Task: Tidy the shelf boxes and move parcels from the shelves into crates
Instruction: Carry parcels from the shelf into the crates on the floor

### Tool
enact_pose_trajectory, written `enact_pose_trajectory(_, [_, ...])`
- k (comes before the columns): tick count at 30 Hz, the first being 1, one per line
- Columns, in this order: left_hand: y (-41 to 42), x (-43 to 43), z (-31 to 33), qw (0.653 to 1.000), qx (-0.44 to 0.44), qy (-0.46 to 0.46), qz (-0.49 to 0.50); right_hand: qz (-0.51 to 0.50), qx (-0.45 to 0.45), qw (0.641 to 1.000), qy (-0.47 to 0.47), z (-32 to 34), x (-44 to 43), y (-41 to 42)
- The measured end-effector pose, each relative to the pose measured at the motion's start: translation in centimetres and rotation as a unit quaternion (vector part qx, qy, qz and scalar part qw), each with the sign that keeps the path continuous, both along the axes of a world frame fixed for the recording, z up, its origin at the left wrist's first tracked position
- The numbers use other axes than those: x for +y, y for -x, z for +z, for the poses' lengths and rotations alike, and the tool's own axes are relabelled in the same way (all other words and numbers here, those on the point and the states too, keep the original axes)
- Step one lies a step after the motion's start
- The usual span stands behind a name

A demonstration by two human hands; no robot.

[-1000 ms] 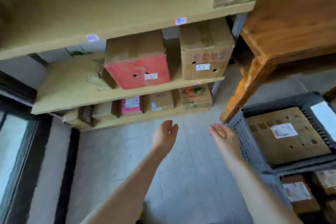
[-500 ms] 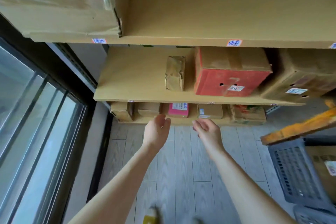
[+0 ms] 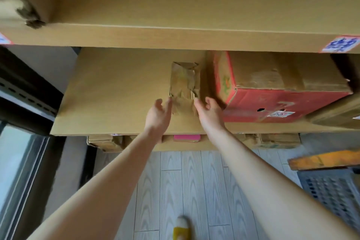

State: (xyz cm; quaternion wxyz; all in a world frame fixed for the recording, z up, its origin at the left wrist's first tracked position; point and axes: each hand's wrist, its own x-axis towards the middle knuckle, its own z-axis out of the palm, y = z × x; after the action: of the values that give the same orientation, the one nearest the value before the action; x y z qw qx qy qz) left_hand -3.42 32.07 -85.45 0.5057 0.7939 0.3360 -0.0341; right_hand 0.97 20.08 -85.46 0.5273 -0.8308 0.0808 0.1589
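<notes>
On the middle shelf (image 3: 116, 103), a small crumpled brown parcel (image 3: 184, 85), lying front to back, just left of a red box (image 3: 272, 103) and close beside it. Flanked at its near end by both hands, arms stretched up from below. At the parcel's left near corner, the left hand (image 3: 158, 117), fingers loosely spread and holding nothing, tips at the wrapping; touching or just short of it, cannot tell. At the right near corner, the right hand (image 3: 209, 116), fingers likewise relaxed and open, thumb raised, in the gap between parcel and red box. Right of the red box, the corner of a plain brown box (image 3: 335, 115). Above, the top shelf (image 3: 175, 37) with a blue-and-white label (image 3: 341, 45) on its front edge. Below, a lower shelf (image 3: 185, 147) with a row of cartons and a pink parcel (image 3: 187, 137) among them. Farther down, pale plank floor (image 3: 194, 181), a yellow slipper (image 3: 182, 228), and at the right edge a grey crate (image 3: 331, 191) under an orange wooden board (image 3: 321, 160).
</notes>
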Motion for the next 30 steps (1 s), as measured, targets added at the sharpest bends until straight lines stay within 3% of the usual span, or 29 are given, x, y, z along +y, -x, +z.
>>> enact_pose_trajectory(5, [-1.8, 0.5, -2.0, 0.98, -0.058, 0.174, 0.078, -0.017, 0.042, 0.998, -0.045, -0.9, 1.9, -2.0])
enact_pose_trajectory(8, [-0.6, 1.9, -3.1, 0.977, -0.102, 0.148, 0.114, -0.092, 0.086, 0.978, -0.165, -1.5, 1.4, -1.2])
enact_pose_trajectory(11, [0.2, 3.3, -3.2, 0.975, -0.057, 0.176, 0.124, -0.157, 0.161, 0.935, -0.275, -2.2, 0.8, -0.6])
enact_pose_trajectory(14, [0.2, 3.8, -2.9, 0.97, -0.013, 0.227, 0.082, -0.135, 0.152, 0.945, -0.255, -2.1, 0.9, -1.0])
enact_pose_trajectory(18, [-0.6, 3.0, -2.3, 0.964, 0.005, 0.256, 0.071, -0.05, 0.093, 0.983, -0.149, -1.6, 1.7, -1.6])
enact_pose_trajectory(20, [-1.1, 2.8, -2.1, 0.958, 0.012, 0.281, 0.055, -0.054, 0.129, 0.967, -0.211, -1.9, 1.6, -1.6])
enact_pose_trajectory(22, [-1.4, 2.8, -1.7, 0.953, -0.043, 0.299, 0.026, -0.062, 0.188, 0.94, -0.279, -2.2, 1.6, -1.5])
enact_pose_trajectory(24, [-1.7, 2.9, -1.8, 0.962, -0.101, 0.251, 0.019, -0.087, 0.184, 0.95, -0.236, -2.7, 1.6, -1.6])
enact_pose_trajectory(27, [-1.5, 2.7, -2.7, 0.988, -0.108, 0.107, 0.034, -0.106, 0.088, 0.984, -0.116, -3.1, 1.9, -1.6])
enact_pose_trajectory(30, [-1.1, 2.1, -3.5, 0.994, -0.092, 0.052, 0.035, -0.119, 0.11, 0.976, -0.144, -3.2, 2.6, -1.9])
